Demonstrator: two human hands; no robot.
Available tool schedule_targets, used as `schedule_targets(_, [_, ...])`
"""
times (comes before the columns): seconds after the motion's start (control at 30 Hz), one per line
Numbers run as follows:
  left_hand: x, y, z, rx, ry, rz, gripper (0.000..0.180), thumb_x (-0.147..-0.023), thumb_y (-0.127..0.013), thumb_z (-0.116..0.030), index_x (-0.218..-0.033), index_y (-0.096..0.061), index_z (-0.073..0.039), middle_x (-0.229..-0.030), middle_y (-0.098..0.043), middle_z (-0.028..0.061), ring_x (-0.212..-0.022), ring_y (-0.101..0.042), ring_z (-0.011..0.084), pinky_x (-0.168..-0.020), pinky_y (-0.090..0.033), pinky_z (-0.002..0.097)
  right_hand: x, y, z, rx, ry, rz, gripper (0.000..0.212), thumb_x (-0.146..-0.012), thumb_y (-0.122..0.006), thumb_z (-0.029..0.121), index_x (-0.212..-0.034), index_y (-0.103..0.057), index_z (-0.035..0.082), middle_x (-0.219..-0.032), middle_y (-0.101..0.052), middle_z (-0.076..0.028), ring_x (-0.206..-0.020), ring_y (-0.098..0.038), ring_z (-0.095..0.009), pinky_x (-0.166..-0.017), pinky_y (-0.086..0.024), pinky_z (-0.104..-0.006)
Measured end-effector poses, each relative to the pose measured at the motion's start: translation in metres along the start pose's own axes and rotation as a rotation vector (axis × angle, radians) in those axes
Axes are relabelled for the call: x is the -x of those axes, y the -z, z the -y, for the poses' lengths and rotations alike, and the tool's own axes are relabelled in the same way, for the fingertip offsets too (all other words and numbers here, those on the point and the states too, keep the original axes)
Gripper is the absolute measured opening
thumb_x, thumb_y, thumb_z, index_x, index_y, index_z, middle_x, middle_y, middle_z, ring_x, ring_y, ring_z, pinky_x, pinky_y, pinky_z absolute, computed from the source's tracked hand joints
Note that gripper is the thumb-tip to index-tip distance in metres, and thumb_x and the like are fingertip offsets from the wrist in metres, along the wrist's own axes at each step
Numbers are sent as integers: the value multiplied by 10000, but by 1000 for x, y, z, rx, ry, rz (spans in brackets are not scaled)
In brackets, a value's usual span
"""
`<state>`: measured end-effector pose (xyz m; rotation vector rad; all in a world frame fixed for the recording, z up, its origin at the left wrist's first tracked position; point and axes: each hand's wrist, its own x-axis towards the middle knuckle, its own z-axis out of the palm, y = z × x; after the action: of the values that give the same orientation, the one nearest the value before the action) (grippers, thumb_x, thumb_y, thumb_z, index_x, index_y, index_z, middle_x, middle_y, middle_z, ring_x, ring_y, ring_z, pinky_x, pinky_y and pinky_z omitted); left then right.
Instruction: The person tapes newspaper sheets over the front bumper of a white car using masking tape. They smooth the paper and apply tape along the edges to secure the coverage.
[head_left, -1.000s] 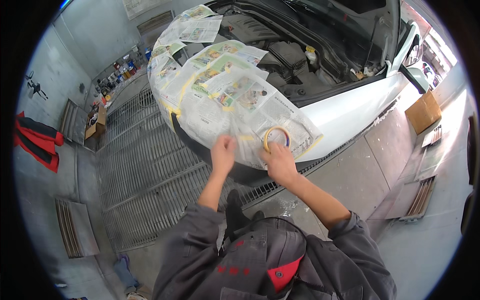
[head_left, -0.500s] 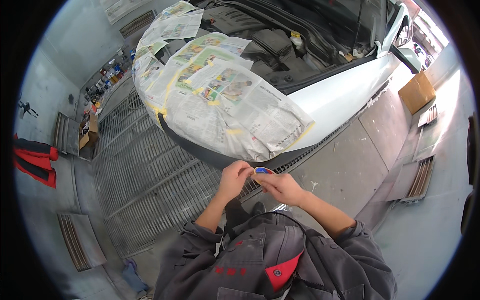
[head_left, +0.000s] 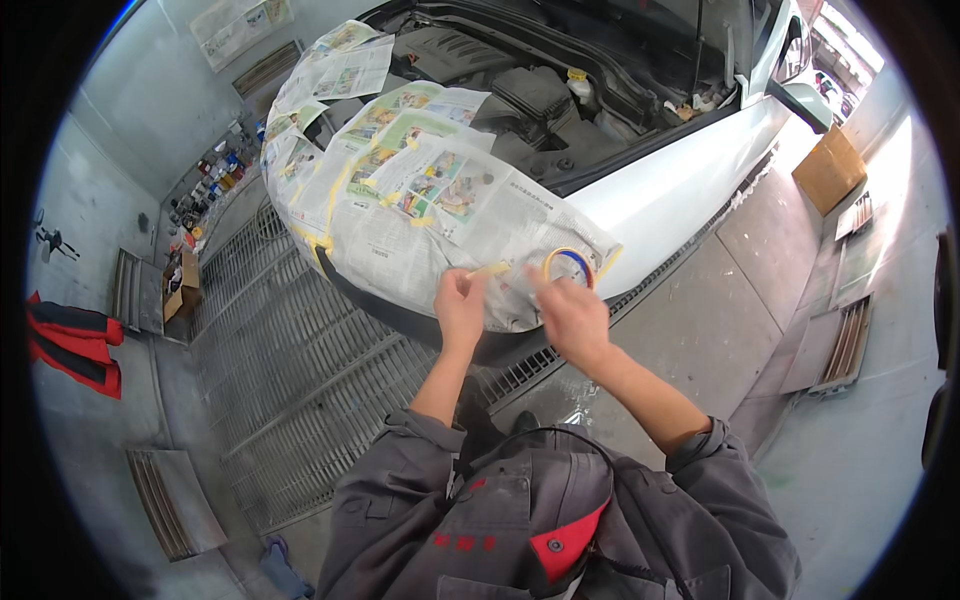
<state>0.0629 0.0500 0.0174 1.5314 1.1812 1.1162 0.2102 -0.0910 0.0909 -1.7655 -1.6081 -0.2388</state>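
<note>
Between the fingertips of my left hand (head_left: 459,312) is a short strip of pale yellow masking tape (head_left: 490,270), its free end pointing right. A roll of masking tape (head_left: 590,270) with a blue inner core is held in my right hand (head_left: 577,322), whose fingertips are blurred by motion. Both hands are over the lower corner of the newspaper sheets (head_left: 385,238) that cover the front of a white car (head_left: 665,200). Yellow tape pieces stick along the sheet edges. I cannot tell whether the strip touches the paper.
The hood is up over the exposed engine bay (head_left: 530,90). A metal floor grating (head_left: 290,370) runs along the left, with cans and bottles (head_left: 210,180) by the wall. A cardboard box (head_left: 183,285) stands left; a brown board (head_left: 830,170) leans at the right.
My hands, close together at the tape roll before, have moved up over the newspaper and apart. A strip of tape now shows in my left fingers, while the roll stays in my right hand.
</note>
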Motion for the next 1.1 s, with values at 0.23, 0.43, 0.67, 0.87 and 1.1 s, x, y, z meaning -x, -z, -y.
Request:
schedule_targets(0.23, [-8, -8, -22, -319, 60, -40, 431, -860, -905, -371, -960, -661, -30, -850, -709, 134, -784, -682, 318, -755, -546, 429, -12, -51, -25, 227, 111, 161, 584, -880, -671, 89, -1429, -698, 284, -932, -557, -63, -837, -628, -278, -751, -488, -418])
schedule_targets(0.43, [-28, 25, -14, -349, 127, 55, 452, -883, -891, -399, -947, -651, -21, -866, -737, 150, -769, -701, 330, -727, -546, 429, -14, -46, -25, 152, 69, 99, 511, -860, -667, 73, -1332, -754, 249, -972, -591, -90, -864, -654, -319, -777, -514, -463])
schedule_targets(0.67, [41, 41, -43, 100, -117, 434, 294, -1108, -599, -194, -1322, -706, -23, -1042, -791, 128, -920, -777, 225, -849, -588, 352, 11, -2, 5, -385, 126, 535, 388, -838, -643, -74, -1135, -786, 130, -1107, -689, -168, -994, -711, -407, -852, -583, -485])
schedule_targets(0.87, [55, 57, -66, 42, -177, 398, 188, -1022, -716, -105, -1187, -758, -25, -1023, -796, 138, -883, -777, 211, -807, -593, 333, -13, 16, 19, -421, 197, 613, 343, -870, -667, -23, -1172, -757, 112, -984, -738, -169, -940, -734, -402, -825, -597, -478])
schedule_targets(1.1, [-12, 70, -14, -103, -71, -80, 211, -1011, -724, -207, -1058, -729, -2, -910, -757, 203, -797, -743, 342, -757, -572, 407, -76, 0, 1, 184, 350, 486, 319, -955, -660, 159, -1272, -689, 135, -787, -739, -117, -682, -749, -332, -592, -596, -498])
